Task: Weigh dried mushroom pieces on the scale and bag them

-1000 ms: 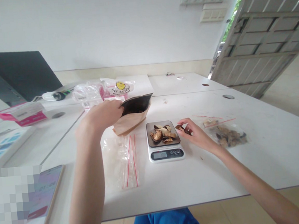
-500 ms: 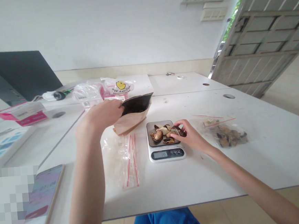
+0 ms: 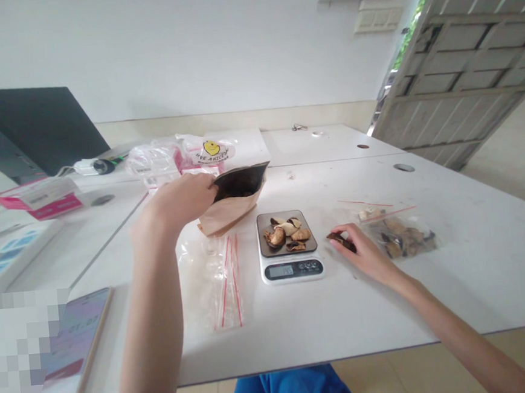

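My left hand [image 3: 190, 197] is closed on the rim of an open brown paper bag [image 3: 234, 212] with a dark inside; its contents are too dim to make out. Between my hands sits a small white kitchen scale [image 3: 268, 273] with a lit display. On its dark pan lie several dried brown and cream slices [image 3: 287, 228], which look like dried mushroom. My right hand [image 3: 360, 249], just right of the scale, pinches one dark dried slice [image 3: 342, 242] above the table. Flat clear zip bags [image 3: 210, 285] with red seals lie below the paper bag.
Filled clear zip bags [image 3: 404, 237] of dried pieces lie right of my right hand. A phone [image 3: 80, 338] rests at the left front. Pink-and-white boxes [image 3: 54, 201], plastic packaging [image 3: 155, 159] and a black monitor [image 3: 43, 132] stand farther back left.
My right hand has moved right, off the scale's pan, carrying the dark dried slice with it. The other slices stay on the pan. My left hand and the paper bag look unchanged.
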A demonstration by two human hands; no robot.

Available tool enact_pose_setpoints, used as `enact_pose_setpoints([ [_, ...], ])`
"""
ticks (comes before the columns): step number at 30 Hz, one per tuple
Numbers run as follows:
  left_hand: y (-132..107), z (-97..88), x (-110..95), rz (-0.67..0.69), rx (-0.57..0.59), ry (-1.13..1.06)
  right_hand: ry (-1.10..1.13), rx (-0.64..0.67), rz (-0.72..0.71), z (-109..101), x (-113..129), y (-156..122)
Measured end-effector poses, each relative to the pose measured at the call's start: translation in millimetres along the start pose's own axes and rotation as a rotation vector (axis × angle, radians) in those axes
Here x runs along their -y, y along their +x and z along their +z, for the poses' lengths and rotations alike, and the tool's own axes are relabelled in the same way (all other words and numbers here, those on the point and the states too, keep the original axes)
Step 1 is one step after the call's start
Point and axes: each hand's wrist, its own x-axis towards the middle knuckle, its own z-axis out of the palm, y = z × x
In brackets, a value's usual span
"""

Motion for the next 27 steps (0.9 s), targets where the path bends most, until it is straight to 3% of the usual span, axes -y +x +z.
enact_pose_setpoints([
  [12, -11.1, -13.5, -4.3, 0.044, -0.004, -0.025, -0.031, 0.033, -0.033, 1.1, -0.9, 1.7],
  [18, -7.3, -13.0, -6.3, 0.029, 0.041, 0.077, -0.277, -0.015, -0.118, 3.6, -2.6, 0.8],
  [22, -4.3, -7.5, -5.2, 0.037, 0.034, 0.066, -0.381, -0.066, -0.182, 4.2, 17.6, 0.6],
  [27, -1.9, -0.3, -2.0, -0.013, -0.013, -0.071, -0.287, 0.029, -0.324, 6.0, 57.6, 8.8],
])
